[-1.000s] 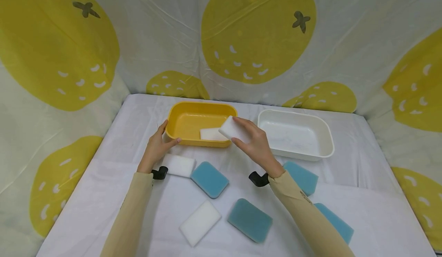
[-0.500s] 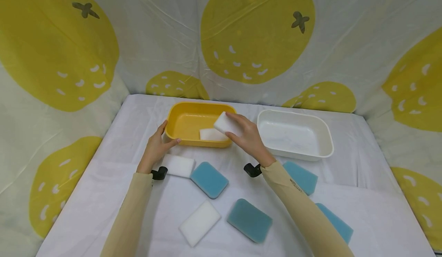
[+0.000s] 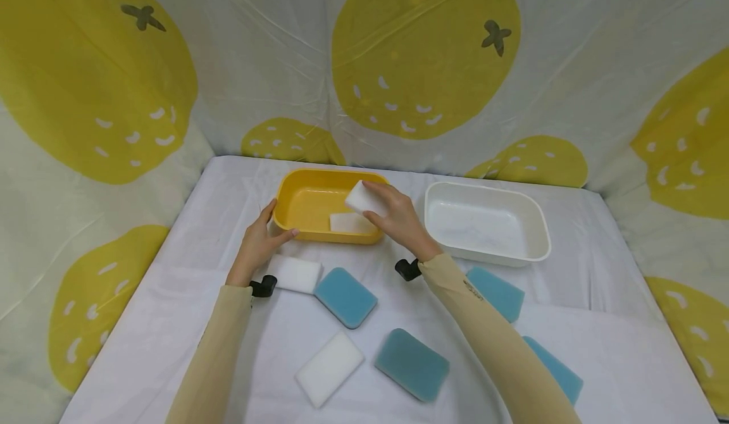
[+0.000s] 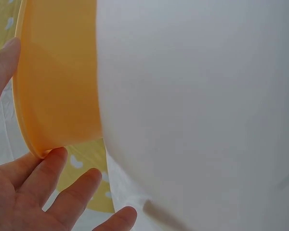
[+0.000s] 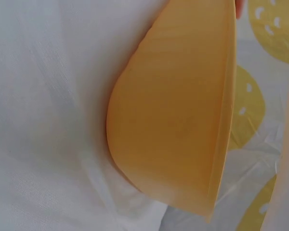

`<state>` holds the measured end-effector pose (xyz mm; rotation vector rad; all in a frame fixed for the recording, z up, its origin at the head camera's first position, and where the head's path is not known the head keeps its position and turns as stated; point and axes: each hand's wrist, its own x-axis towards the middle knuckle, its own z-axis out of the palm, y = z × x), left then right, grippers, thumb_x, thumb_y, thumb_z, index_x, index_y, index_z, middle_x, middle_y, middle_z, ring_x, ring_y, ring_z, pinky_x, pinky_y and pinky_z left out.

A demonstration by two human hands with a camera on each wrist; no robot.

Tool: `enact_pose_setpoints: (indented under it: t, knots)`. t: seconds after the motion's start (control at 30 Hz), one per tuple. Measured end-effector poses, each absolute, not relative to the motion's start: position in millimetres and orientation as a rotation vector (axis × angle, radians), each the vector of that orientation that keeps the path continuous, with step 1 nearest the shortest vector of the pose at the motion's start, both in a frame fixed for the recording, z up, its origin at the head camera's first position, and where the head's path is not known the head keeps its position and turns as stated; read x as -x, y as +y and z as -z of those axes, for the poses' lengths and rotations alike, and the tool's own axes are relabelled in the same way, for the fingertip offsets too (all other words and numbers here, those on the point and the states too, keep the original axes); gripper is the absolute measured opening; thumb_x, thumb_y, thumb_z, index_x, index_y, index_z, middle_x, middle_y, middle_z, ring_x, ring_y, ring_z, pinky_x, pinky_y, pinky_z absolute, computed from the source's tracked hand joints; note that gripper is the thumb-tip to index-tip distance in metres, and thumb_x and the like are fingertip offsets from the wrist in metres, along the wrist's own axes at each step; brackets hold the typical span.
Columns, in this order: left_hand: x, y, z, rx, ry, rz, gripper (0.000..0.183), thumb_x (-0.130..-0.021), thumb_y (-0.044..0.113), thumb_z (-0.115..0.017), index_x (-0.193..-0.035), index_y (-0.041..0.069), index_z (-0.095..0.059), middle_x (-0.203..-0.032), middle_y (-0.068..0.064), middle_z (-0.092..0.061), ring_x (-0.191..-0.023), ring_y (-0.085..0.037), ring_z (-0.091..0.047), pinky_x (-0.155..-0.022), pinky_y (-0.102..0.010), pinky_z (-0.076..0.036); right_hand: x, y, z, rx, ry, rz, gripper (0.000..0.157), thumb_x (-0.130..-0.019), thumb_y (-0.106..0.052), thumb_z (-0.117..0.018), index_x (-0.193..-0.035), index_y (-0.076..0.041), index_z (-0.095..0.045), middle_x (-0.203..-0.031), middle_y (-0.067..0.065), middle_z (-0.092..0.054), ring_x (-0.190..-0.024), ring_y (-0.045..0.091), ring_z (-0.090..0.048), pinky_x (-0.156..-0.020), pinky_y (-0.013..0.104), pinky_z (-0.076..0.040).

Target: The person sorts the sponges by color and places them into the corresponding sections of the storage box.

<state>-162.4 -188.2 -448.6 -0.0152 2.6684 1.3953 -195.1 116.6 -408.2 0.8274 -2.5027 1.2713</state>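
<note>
While our left hand (image 3: 256, 247) stays spread at the left end of the yellow tub (image 3: 333, 236), our right hand (image 3: 403, 218) carries a white sponge (image 3: 360, 199) farther over it than a second ago. Back then we had the sponge above the right part of the near rim; now it is more to the left and deeper in, over the inside of the tub. We pinch it between thumb and fingers, tilted, just above another sponge in the tub (image 3: 344, 223), also white, which lies in the near right part as before; whether the two touch we cannot tell. Our left fingers are wide apart and fairly straight, and the left wrist view shows thumb and fingertips touching the tub's rim. To the right stands the white tub (image 3: 478, 221), unchanged. Nearer us on the cloth-covered surface (image 3: 598, 335), nothing shifts: a sponge by our left wrist (image 3: 296, 274), white as well, lies against a blue sponge (image 3: 345, 297), a white one sits farther forward beside a blue-green sponge (image 3: 412, 364), and two more blue sponges (image 3: 497, 293) lie along our right sleeve (image 3: 484, 323), partly hidden by it.
</note>
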Motion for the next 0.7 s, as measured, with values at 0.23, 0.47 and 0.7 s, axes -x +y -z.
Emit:
enact_pose_setpoints:
  t: [0.23, 0.47, 0.7]
  knots:
    - [162.3, -188.7, 449.3, 0.015, 2.671, -1.400, 0.099, -0.084, 0.044, -0.072, -0.155, 0.012, -0.010, -0.156, -0.017, -0.019, -0.142, -0.035, -0.017, -0.112, -0.053, -0.018, 201.0, 113.1, 409.5, -0.836, -2.523, -1.269, 0.056, -0.083, -0.003, -0.074, -0.134, 0.001, -0.053, -0.131, 0.017, -0.055, -0.121, 0.029, -0.051, -0.104, 0.036, -0.039]
    - [162.0, -188.7, 449.5, 0.016, 2.671, -1.400, 0.098, -0.085, 0.043, -0.072, -0.155, 0.012, -0.011, -0.156, -0.018, -0.019, -0.141, -0.035, -0.018, -0.112, -0.053, -0.019, 206.2, 109.1, 412.1, -0.855, -2.524, -1.269, 0.055, -0.082, -0.001, -0.074, -0.134, 0.002, -0.053, -0.131, 0.017, -0.056, -0.120, 0.029, -0.051, -0.104, 0.036, -0.039]
    - [162.7, -188.3, 449.8, 0.012, 2.673, -1.405, 0.098, -0.085, 0.042, -0.072, -0.155, 0.012, -0.011, -0.156, -0.018, -0.019, -0.141, -0.036, -0.018, -0.112, -0.054, -0.019, 209.2, 104.6, 414.0, -0.882, -2.535, -1.240, 0.055, -0.083, -0.003, -0.074, -0.134, 0.002, -0.053, -0.131, 0.019, -0.055, -0.120, 0.031, -0.051, -0.104, 0.038, -0.039]
